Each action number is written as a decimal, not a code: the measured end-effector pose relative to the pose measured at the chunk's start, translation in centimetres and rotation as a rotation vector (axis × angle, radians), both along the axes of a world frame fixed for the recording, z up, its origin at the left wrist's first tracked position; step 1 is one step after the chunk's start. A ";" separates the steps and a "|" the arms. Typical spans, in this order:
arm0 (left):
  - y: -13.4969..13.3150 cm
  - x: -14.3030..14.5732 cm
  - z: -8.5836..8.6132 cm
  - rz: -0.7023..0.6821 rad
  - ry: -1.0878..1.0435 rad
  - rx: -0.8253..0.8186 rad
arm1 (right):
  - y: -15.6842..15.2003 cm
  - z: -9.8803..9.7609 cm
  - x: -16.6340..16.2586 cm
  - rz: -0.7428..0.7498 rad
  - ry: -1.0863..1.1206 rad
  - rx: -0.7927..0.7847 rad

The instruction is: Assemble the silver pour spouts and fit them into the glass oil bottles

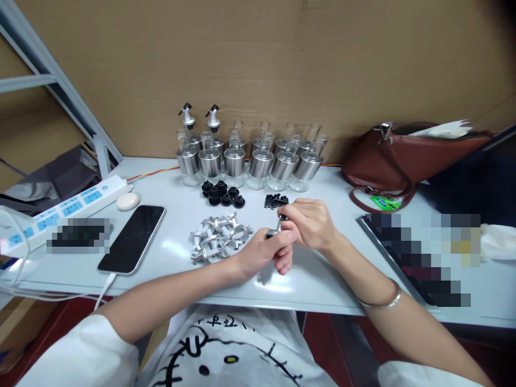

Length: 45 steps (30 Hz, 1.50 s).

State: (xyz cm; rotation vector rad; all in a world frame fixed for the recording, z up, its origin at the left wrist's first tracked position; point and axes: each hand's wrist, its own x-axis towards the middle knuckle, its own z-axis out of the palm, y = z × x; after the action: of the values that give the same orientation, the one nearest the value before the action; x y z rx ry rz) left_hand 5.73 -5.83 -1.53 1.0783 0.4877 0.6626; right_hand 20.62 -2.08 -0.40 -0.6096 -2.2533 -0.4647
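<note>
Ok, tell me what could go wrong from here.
The small metal spout between the left hand and right hand could slip from the fingertips. The left forearm, close by the loose silver parts, might sweep some aside. The right hand, just in front of the little black pieces, might scatter them.

The spout parts (221, 236) were silver-grey, the stoppers (214, 195) and small levers (280, 201) black, the glass bottles (260, 164) clear with silver bands, the desk (169, 191) pale grey, the handbag (381, 161) reddish brown, the shirt (245, 360) white with a black drawing
</note>
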 end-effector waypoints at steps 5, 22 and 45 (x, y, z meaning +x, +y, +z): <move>0.0 -0.3 0.1 0.052 0.205 0.215 | -0.3 0.0 -0.3 0.056 0.307 -0.142; -0.9 0.3 -1.3 0.086 0.262 0.191 | 4.4 -0.3 4.2 -0.582 0.405 -0.762; -0.9 0.5 -0.9 0.122 0.291 0.168 | 5.4 -2.7 5.1 -0.694 0.166 -0.782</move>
State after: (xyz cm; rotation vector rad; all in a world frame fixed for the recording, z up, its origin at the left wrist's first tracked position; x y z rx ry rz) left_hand 6.27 -6.68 -2.47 1.3198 0.7638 0.6653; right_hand 25.74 3.36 -3.13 -1.7751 -1.9641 0.1837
